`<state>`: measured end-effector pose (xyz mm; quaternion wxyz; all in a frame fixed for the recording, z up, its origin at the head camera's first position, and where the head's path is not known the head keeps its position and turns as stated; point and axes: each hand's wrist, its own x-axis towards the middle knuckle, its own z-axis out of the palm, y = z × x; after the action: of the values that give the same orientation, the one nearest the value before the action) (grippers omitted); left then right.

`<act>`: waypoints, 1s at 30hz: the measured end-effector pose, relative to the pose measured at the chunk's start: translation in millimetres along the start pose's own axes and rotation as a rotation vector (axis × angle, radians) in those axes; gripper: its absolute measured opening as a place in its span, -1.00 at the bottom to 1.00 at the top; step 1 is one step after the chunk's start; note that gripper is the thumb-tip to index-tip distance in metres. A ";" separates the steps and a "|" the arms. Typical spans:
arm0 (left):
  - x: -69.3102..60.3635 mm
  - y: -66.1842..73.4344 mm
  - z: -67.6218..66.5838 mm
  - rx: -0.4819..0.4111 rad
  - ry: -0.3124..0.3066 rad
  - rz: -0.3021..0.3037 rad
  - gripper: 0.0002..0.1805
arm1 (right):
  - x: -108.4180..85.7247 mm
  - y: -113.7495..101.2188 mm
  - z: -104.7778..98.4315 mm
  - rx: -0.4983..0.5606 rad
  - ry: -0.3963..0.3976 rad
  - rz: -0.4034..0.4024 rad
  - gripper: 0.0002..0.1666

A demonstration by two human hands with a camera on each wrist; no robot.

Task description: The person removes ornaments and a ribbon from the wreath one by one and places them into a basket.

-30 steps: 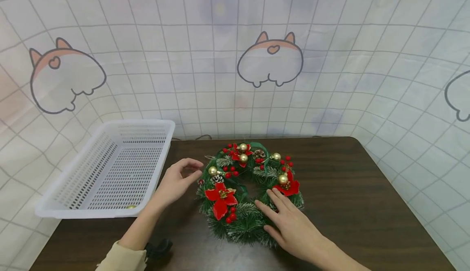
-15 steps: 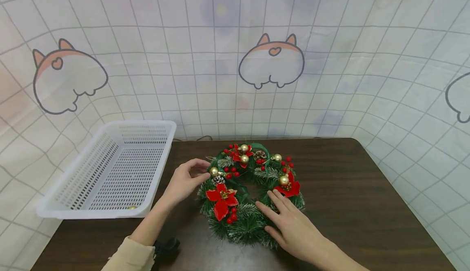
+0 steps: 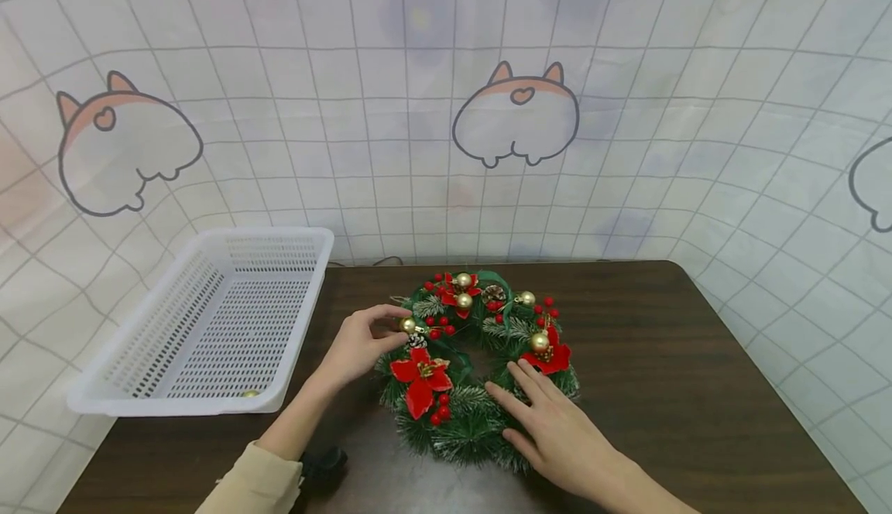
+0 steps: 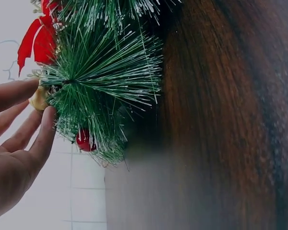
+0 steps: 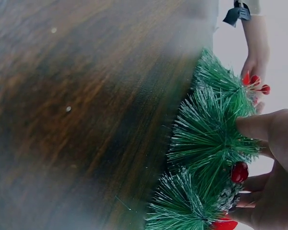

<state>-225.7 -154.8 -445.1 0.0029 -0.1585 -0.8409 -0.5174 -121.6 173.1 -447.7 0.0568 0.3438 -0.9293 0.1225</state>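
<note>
A green Christmas wreath [image 3: 468, 436] lies on the dark wooden table, with red poinsettias [image 3: 421, 381], red berries, pine cones and gold balls on it. At its left side my left hand [image 3: 355, 347] pinches a gold ball ornament [image 3: 407, 326] between thumb and fingers. In the left wrist view the gold ball [image 4: 39, 98] shows between the fingertips, against the pine needles. My right hand [image 3: 557, 438] rests on the wreath's lower right part, its fingers extended. In the right wrist view its thumb [image 5: 254, 127] touches the green needles [image 5: 209, 139].
To the left stands a white perforated plastic basket [image 3: 174, 406], with a small gold thing [image 3: 251, 394] in its near corner. A black strap [image 3: 324, 464] shows near my left cuff. Behind the table [image 3: 662, 359] hangs a white gridded cloth [image 3: 390, 150] with cartoon animals.
My left hand has moved right, from beside the wreath to the gold ball, and its fingers have closed on it. The right hand and wreath have stayed in place.
</note>
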 end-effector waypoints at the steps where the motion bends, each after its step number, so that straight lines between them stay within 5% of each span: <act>1: -0.2 0.2 0.3 -0.001 0.000 0.001 -0.62 | 0.0 0.0 0.1 0.001 -0.001 0.000 -0.27; 30: -0.8 13.7 4.6 -0.042 -0.001 0.107 -0.63 | -0.9 0.3 0.2 0.018 -0.008 -0.003 -0.27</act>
<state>-220.5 -145.4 -435.4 0.0267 -0.2034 -0.8202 -0.5340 -121.1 173.9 -448.2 0.0505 0.3462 -0.9278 0.1292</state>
